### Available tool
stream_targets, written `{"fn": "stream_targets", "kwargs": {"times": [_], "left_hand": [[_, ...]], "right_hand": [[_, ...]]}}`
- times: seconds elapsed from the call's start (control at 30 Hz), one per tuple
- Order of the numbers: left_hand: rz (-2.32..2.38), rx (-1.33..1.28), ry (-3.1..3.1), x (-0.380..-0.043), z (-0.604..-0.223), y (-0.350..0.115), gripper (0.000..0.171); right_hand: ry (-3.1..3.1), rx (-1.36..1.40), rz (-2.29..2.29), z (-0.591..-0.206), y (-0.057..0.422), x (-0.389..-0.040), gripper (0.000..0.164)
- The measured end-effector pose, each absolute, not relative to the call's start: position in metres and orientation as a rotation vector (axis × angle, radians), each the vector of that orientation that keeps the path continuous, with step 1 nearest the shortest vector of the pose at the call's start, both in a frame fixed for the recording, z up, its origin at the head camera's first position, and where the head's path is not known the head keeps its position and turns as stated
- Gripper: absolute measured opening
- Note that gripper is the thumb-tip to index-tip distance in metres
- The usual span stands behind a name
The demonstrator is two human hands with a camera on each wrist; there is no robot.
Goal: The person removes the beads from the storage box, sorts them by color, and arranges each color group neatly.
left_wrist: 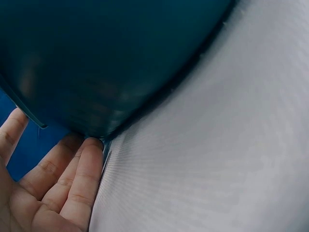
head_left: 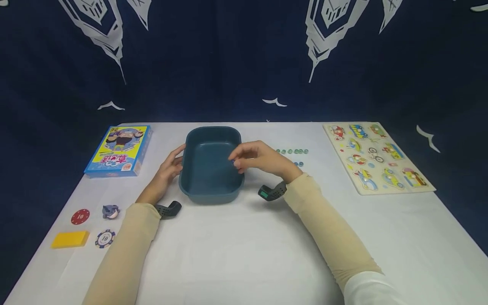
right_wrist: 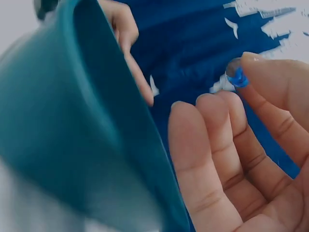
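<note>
A dark teal plastic tub (head_left: 203, 199) stands on the white table. My left hand (head_left: 164, 174) rests against its left side, with fairly straight fingertips touching the wall in the left wrist view. Between the thumb and index finger of my right hand (head_left: 263, 159) is a clear glass marble with blue inside (right_wrist: 238, 75). The right hand is over the tub's right rim. To the right of that hand lie a row of green marbles (head_left: 292, 151) and a couple of blue marbles (head_left: 300, 164), partly hidden by the hand.
At the back left lies a blue and yellow game box (head_left: 120, 150). Nearer are a red chip (head_left: 80, 217), a small shark figure (head_left: 110, 212), a yellow block (head_left: 70, 239) and a white-and-navy chip (head_left: 104, 239). A picture puzzle board (head_left: 375, 159) lies at the right.
</note>
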State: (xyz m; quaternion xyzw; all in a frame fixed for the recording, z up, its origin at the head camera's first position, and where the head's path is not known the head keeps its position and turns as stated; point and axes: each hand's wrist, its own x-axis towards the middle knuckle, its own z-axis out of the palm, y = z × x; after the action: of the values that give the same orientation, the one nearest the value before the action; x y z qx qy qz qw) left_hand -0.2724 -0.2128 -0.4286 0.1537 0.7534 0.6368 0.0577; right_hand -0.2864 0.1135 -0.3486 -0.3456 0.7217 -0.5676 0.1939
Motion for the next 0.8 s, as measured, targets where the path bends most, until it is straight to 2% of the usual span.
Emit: {"fn": "stream_targets", "kwargs": {"times": [0.47, 0.8], "left_hand": [[1.883, 0.453, 2.310, -0.269, -0.425, -0.215, 0.068], [1.905, 0.455, 2.288, -0.270, -0.426, -0.210, 0.069]], "right_hand": [[2.538, -0.482, -1.545, -0.367, 0.229, -0.291, 0.024], [2.650, -0.047, -1.608, -0.396, 0.271, -0.288, 0.032]]}}
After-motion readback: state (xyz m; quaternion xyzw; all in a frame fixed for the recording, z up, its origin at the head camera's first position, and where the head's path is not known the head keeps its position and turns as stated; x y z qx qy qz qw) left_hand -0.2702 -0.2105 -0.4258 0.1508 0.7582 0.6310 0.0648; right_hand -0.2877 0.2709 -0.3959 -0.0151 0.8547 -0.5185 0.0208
